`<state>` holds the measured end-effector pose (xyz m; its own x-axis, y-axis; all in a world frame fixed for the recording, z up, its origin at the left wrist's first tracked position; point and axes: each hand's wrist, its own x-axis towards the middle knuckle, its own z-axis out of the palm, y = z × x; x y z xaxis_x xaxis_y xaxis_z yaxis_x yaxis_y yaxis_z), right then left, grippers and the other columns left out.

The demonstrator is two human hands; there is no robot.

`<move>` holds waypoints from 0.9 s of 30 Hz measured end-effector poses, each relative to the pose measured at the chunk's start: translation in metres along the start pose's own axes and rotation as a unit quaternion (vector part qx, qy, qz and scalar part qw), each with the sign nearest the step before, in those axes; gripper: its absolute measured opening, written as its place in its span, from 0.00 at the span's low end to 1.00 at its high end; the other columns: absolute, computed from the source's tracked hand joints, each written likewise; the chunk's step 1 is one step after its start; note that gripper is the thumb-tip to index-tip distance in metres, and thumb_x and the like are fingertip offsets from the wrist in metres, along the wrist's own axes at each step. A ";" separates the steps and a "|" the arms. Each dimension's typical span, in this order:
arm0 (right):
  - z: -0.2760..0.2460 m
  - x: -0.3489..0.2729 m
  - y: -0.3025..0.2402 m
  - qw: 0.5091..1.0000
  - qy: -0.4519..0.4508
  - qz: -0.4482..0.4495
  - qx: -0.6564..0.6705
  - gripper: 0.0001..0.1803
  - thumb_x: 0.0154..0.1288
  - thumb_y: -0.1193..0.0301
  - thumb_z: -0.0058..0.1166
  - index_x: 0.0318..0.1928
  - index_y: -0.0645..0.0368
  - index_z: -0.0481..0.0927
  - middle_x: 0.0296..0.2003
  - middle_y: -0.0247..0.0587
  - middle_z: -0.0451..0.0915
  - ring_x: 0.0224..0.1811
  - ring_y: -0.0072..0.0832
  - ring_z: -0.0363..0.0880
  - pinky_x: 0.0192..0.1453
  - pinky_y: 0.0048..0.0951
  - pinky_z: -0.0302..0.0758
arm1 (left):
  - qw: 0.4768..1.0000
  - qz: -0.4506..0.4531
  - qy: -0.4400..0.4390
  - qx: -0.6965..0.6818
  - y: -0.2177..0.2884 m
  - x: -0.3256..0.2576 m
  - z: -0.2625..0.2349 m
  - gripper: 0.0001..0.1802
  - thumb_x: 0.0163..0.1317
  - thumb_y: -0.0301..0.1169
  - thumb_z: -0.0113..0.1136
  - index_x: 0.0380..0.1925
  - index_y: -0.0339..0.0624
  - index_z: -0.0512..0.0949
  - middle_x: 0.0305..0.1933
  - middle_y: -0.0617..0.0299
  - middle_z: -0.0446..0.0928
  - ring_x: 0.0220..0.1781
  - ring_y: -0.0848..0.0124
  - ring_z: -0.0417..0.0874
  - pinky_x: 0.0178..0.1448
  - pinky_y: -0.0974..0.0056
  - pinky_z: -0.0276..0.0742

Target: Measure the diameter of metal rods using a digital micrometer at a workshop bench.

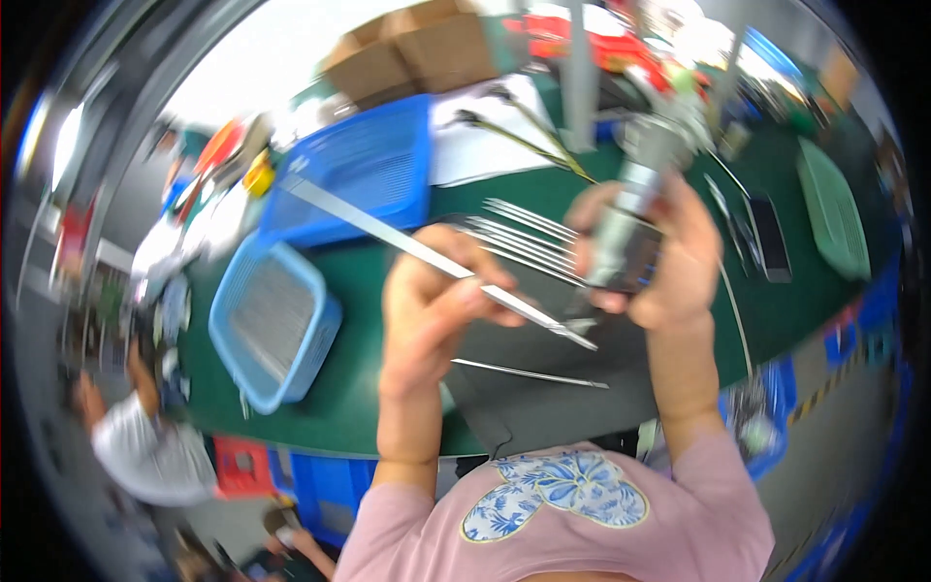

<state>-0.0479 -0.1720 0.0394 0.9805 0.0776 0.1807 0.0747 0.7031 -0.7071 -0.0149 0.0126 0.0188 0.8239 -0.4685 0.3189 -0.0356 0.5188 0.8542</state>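
Note:
My left hand (pixel 432 306) is closed around a long, thin, flat metal strip (pixel 373 225). The strip slants from the upper left down to the right, its lower end close to the tip of a tool. That tool (pixel 626 218), a grey-green handheld device with a dark block near its lower end, is gripped in my right hand (pixel 684 257); motion blur hides its exact kind. Several thin metal rods (pixel 529 242) lie side by side on a dark mat (pixel 621 393) between and beyond my hands. One more rod (pixel 533 373) rests on the mat nearer to me.
A light blue basket (pixel 325 325) full of thin metal pieces stands left; a blue tray (pixel 417 165) lies behind it. Cardboard boxes (pixel 441 48) are at the back. A phone (pixel 769 238) and green tray (pixel 832 209) lie right. Another person (pixel 150 446) is at far left.

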 end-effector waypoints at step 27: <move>-0.012 -0.016 -0.024 0.984 0.065 -0.160 -0.039 0.32 0.59 0.49 0.29 0.38 0.72 0.69 0.25 0.54 0.73 0.17 0.29 0.68 0.13 0.22 0.63 | 0.470 -0.036 0.321 0.821 0.025 -0.006 -0.203 0.13 0.49 0.34 0.48 0.31 0.36 0.70 0.35 0.50 0.72 0.36 0.52 0.75 0.39 0.54 0.71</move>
<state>-0.0635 -0.1986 0.0449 0.9193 -0.2338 0.3166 0.3918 0.6199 -0.6799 0.0940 0.1740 -0.0452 0.8387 0.1440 0.5253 0.0518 -0.9811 0.1863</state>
